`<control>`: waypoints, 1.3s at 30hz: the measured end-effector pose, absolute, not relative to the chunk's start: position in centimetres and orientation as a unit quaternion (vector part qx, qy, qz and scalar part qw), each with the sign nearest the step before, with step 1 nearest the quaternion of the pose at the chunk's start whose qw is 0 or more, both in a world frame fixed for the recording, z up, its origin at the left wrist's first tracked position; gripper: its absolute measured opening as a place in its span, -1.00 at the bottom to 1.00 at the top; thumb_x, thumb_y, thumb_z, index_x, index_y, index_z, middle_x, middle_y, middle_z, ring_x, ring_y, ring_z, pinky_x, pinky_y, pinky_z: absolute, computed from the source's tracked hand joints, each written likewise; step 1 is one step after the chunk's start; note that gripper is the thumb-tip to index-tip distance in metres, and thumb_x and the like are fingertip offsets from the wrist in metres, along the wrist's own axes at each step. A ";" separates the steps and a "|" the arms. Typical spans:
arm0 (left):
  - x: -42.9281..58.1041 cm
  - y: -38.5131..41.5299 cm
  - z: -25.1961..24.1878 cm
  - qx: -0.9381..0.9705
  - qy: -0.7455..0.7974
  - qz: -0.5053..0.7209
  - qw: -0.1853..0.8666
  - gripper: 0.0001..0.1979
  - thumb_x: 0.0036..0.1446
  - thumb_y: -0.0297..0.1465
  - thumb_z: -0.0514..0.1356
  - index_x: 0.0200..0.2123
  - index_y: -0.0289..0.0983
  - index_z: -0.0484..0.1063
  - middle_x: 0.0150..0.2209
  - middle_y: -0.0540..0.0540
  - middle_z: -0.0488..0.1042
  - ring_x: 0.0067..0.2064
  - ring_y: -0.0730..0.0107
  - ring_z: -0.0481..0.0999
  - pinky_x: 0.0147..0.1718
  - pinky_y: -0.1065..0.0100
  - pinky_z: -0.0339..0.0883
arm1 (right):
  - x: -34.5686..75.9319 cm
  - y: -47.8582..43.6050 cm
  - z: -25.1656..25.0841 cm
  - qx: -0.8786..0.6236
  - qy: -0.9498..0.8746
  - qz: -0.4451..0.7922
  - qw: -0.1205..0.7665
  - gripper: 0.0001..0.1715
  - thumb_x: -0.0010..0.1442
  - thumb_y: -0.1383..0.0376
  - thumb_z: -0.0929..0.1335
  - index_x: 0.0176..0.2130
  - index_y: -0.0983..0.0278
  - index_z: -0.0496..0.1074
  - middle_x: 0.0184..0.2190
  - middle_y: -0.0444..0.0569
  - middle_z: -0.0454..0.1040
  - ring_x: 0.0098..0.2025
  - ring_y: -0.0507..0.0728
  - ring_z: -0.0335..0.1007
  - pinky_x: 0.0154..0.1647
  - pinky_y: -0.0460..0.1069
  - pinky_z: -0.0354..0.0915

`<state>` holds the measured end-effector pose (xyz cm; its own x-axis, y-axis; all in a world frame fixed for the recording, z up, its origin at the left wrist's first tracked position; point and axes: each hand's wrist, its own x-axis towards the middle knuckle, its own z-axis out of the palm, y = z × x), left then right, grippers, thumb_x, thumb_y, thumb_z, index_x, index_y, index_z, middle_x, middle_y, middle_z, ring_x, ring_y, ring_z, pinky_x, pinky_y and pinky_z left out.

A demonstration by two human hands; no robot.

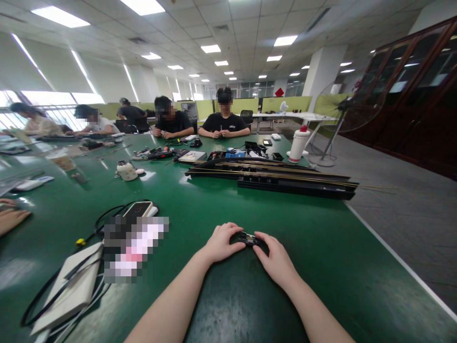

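Both hands are closed on one small thing out there over the near part of the table: the left hand (222, 244) pinches one end between thumb and fingers, and the right hand (274, 259) pinches the other. Between them sits a small black device (249, 239), its lighter inner parts showing in the middle; I can't tell whether it rests on the green tabletop (332, 247) or is held just above it.

Off to the left lie a phone (137, 209) with a pale rim and, nearer the edge, a white slab (69, 290) with a black cable (73, 273) across it. Whatever is beside the phone is hidden by pixelation. Farther left, another person's hand (12, 221) reaches into view.

Beyond the device, long black rails (300, 189) lie crosswise, with thin golden rods (271, 171) along them. A white bottle (299, 145) with a red top stands behind, and a small white jar (126, 170) stands well to the left. Across the table sit two people in black, one straight opposite (224, 121) and one beside (174, 121). Over on the right are a standing fan (344, 104) and a dark wooden cabinet (410, 119).
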<state>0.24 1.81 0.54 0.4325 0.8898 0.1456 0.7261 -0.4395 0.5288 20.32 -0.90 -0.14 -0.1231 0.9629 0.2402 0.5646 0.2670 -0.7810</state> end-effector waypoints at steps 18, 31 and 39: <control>0.2 1.9 0.5 0.827 0.485 0.205 0.195 -0.59 0.09 -0.20 0.19 0.01 -0.17 0.34 -0.01 -0.09 0.36 0.01 0.17 0.33 -0.01 0.20 0.16 | 20.2 -1.0 0.2 -0.547 -0.703 0.265 0.370 -0.62 0.05 0.30 0.31 -0.09 0.23 0.44 -0.09 0.04 0.49 -0.02 0.21 0.37 0.07 0.14 0.22; 0.1 1.9 0.6 0.839 0.463 0.213 0.190 -0.60 0.00 -0.18 0.27 -0.07 -0.11 0.35 -0.09 -0.01 0.43 -0.03 0.21 0.35 -0.06 0.25 0.16 | 20.2 -1.1 -0.3 -0.524 -0.746 0.216 0.349 -0.68 0.02 0.25 0.37 -0.16 0.17 0.47 -0.05 0.04 0.46 0.03 0.24 0.32 0.08 0.19 0.20; 0.1 1.9 0.6 0.838 0.462 0.213 0.198 -0.54 -0.06 -0.15 0.31 -0.06 -0.10 0.37 -0.09 0.02 0.46 -0.05 0.22 0.36 -0.08 0.27 0.15 | 20.1 -1.2 0.0 -0.517 -0.761 0.208 0.330 -0.78 0.01 0.29 0.38 -0.25 0.14 0.49 -0.09 0.00 0.49 0.01 0.24 0.33 0.05 0.20 0.19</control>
<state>0.11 1.90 0.64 0.4827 0.8583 0.1740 0.6902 -0.4951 0.5278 20.13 -1.22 0.03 -0.2465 0.9254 0.2877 0.6501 0.3781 -0.6591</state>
